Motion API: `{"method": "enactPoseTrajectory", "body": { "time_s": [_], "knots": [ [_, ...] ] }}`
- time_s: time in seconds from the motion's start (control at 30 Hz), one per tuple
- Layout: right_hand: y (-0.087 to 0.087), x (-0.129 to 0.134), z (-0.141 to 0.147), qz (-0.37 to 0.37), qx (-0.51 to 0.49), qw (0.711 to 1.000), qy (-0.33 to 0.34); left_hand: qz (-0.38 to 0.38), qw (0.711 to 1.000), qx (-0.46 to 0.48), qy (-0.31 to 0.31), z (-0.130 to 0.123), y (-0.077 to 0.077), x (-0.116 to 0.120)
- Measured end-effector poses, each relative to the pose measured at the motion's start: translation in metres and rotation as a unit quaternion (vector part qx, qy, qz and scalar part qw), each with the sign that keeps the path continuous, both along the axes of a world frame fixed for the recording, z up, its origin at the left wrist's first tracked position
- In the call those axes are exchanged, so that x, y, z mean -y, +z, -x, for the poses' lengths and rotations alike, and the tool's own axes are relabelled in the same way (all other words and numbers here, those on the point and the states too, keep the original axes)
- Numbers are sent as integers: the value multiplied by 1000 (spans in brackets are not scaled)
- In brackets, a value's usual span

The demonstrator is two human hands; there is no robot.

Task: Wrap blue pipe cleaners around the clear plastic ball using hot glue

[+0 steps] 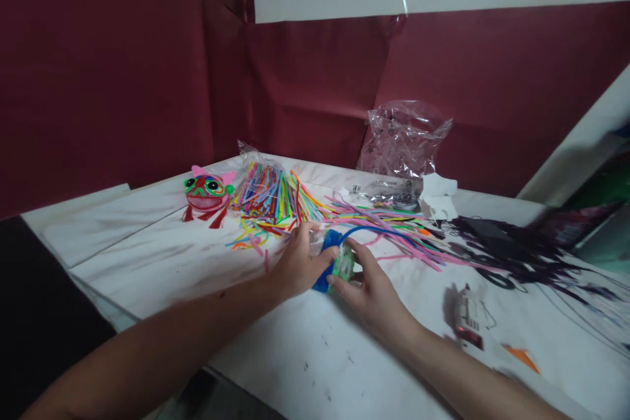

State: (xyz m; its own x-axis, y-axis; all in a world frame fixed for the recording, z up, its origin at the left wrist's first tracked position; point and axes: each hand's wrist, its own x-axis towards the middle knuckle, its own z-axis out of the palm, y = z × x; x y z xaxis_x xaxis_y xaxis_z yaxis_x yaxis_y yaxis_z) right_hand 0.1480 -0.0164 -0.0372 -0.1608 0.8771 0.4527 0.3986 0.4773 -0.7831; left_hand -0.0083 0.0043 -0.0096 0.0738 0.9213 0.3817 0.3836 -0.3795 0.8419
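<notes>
The left hand (300, 264) holds a blue-and-green piece (321, 280) over the white table (275, 361); the right hand (373, 285) grasps its green side. Wrapping with the blue strand (375, 228), arcing right, seems underway; the next move calls for steady tension.

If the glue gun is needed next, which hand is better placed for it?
Probably the right hand: the glue gun lies on that side, nearer to it than to the left hand. Both hands hold the blue-and-green piece, so the left could steady it alone.
</notes>
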Motion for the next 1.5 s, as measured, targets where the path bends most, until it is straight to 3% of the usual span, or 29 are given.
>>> {"method": "enactPoseTrajectory", "body": {
  "time_s": [0.13,0.3,0.47,0.67,0.93,1.27,1.5],
  "knots": [
    [0,0,0,10,-16,1000,-2,-11,1000,-21,2,1,-2,0],
    [3,-4,-2,35,-34,999,-16,36,999,-8,-29,5,1,-3],
    [4,-4,-3,10,-53,998,-14,81,995,-3,-55,8,7,-2],
    [0,-2,-2,-12,-40,999,-14,42,998,1,-45,4,9,2],
    [-2,1,-2,-59,6,998,-17,19,996,21,-86,8,2,-2],
    [-1,7,2,-71,40,996,-23,32,996,57,-54,0,5,0],
    [-3,2,-1,-47,-5,999,-27,71,993,61,-78,7,7,-4]
  ]
}}
